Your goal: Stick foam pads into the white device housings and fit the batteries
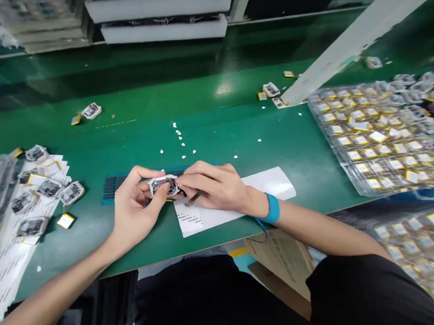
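Note:
My left hand [139, 200] is closed round a small white-framed electronic device [163, 185], its thumb pressed on the exposed circuit board. At the device's right edge, my right hand [213, 187] has its fingertips pinched together. Something thin and dark shows under those fingers, too small to name. A bit of yellow shows just below the device. Beneath both hands lie a white sheet [189, 223] with printed lines and a dark blue striped strip [111, 187], partly covered by my left hand. A blue wrist strap [272, 208] circles my right wrist.
Similar devices [72, 193] with yellow-edged batteries [66, 220] lie at left on printed paper [8, 270]. A clear tray [364, 186] of batteries stands at right. A white post [328, 64] rises behind it. White scraps [183, 144] dot the green bench [139, 132].

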Demonstrator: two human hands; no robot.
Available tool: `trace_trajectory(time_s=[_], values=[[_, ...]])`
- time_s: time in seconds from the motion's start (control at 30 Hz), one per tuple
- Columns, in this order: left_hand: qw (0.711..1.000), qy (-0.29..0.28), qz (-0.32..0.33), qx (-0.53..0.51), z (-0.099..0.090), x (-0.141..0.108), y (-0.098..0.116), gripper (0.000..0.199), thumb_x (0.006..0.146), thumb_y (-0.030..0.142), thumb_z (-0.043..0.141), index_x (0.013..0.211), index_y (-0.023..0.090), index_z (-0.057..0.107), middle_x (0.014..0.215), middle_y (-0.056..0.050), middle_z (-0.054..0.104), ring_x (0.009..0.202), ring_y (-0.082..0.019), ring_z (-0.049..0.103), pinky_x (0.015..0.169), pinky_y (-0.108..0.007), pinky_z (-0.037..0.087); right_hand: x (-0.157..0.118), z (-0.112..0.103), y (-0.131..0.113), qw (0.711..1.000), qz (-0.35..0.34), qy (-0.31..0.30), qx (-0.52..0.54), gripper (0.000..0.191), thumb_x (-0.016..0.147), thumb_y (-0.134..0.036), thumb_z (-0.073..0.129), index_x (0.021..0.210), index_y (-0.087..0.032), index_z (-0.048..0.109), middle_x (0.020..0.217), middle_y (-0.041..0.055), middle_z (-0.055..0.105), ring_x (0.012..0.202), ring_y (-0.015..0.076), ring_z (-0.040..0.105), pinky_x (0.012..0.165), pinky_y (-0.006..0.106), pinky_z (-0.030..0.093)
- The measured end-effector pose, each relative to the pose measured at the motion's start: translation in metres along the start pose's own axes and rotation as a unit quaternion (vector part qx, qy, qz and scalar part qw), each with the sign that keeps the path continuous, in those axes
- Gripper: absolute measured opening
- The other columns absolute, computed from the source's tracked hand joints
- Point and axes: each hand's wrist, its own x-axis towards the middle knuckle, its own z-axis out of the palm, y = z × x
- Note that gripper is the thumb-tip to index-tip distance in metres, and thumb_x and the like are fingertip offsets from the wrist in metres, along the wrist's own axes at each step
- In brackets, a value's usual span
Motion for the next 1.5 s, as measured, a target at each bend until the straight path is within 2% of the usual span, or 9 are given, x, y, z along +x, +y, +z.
trace_trajectory(time_s=[0.17,0.37,0.63,0.83,1.03,1.13,1.23,1.3,1.5], values=[[1.000,0.011,-0.002,0.009,0.004,-0.008,0.000,0.023,0.084,0.025,0.088,0.092,0.024,0.067,0.075,0.000,0.078,0.060,-0.017,0.077,0.060,-0.025,0.067,0.001,-0.001,-0.008,1.000,0.019,-0.005,0.002,0.017,0.105,-0.017,0.064,0.120,-0.018,0.073,0.102,0.0000,0.084,0.079,0.0059,0.076,0.057,0.019,0.051],[0.996,0.046,0.032,0.073,0.005,-0.014,-0.004,0.014,0.088,0.020,0.081,0.096,0.022,0.069,0.083,-0.002,0.082,0.067,-0.017,0.081,0.064,-0.022,0.068,0.004,-0.004,-0.012,1.000,-0.003,-0.012,-0.001,0.024,0.107,-0.009,0.051,0.110,-0.017,0.073,0.097,-0.0008,0.084,0.076,0.0066,0.077,0.056,0.020,0.052],[0.992,-0.015,0.046,0.116,0.000,-0.003,0.003,0.010,0.090,0.012,0.073,0.099,0.016,0.075,0.077,0.001,0.079,0.062,-0.013,0.079,0.055,-0.016,0.062,0.003,-0.006,-0.005,0.998,0.037,-0.037,0.037,0.023,0.100,-0.002,0.060,0.112,-0.018,0.071,0.104,0.0001,0.082,0.080,0.0071,0.076,0.060,0.018,0.055],[0.994,-0.103,-0.032,0.005,-0.003,0.001,0.010,0.007,0.091,0.011,0.072,0.095,0.016,0.075,0.075,0.002,0.078,0.057,-0.017,0.080,0.055,-0.021,0.066,0.004,-0.006,-0.005,0.998,0.044,0.003,0.042,0.027,0.100,-0.001,0.058,0.113,-0.022,0.068,0.107,-0.0011,0.081,0.083,0.0076,0.076,0.062,0.018,0.056],[0.986,-0.124,-0.098,-0.056,-0.009,0.004,0.010,0.006,0.093,0.014,0.076,0.098,0.017,0.076,0.072,0.001,0.080,0.055,-0.020,0.080,0.056,-0.023,0.067,0.005,-0.013,-0.004,0.994,-0.027,-0.051,-0.088,0.025,0.108,-0.009,0.047,0.116,-0.020,0.068,0.100,0.0001,0.083,0.078,0.0087,0.076,0.057,0.022,0.050],[0.987,-0.115,-0.104,-0.045,-0.010,0.004,0.010,0.006,0.092,0.016,0.079,0.098,0.016,0.076,0.075,-0.001,0.082,0.054,-0.019,0.079,0.056,-0.023,0.066,0.006,-0.014,-0.005,0.986,0.035,-0.069,-0.149,0.028,0.108,-0.006,0.045,0.115,-0.015,0.070,0.101,0.0030,0.084,0.077,0.0101,0.077,0.056,0.023,0.050],[0.989,-0.098,-0.111,-0.031,-0.010,0.005,0.012,0.010,0.091,0.018,0.080,0.097,0.017,0.073,0.075,-0.002,0.082,0.055,-0.020,0.080,0.056,-0.023,0.066,0.007,-0.015,-0.005,0.981,0.084,-0.083,-0.156,0.039,0.107,-0.003,0.044,0.133,-0.018,0.069,0.123,0.0045,0.083,0.092,0.0102,0.080,0.063,0.020,0.055],[0.989,-0.089,-0.114,-0.030,-0.010,0.005,0.013,0.015,0.089,0.020,0.083,0.095,0.018,0.070,0.072,0.000,0.081,0.054,-0.020,0.079,0.054,-0.023,0.066,0.007,-0.017,-0.006,0.986,0.041,-0.087,-0.136,0.041,0.108,-0.005,0.046,0.138,-0.021,0.068,0.132,0.0034,0.081,0.096,0.0107,0.081,0.067,0.019,0.057],[0.994,-0.062,-0.085,0.011,-0.005,0.004,0.014,0.018,0.086,0.021,0.083,0.093,0.019,0.066,0.068,0.001,0.077,0.053,-0.019,0.078,0.049,-0.023,0.064,0.008,-0.023,-0.005,0.992,-0.045,-0.088,-0.083,0.024,0.110,-0.016,0.055,0.123,-0.014,0.075,0.116,0.0065,0.086,0.087,0.0138,0.081,0.062,0.022,0.058]])
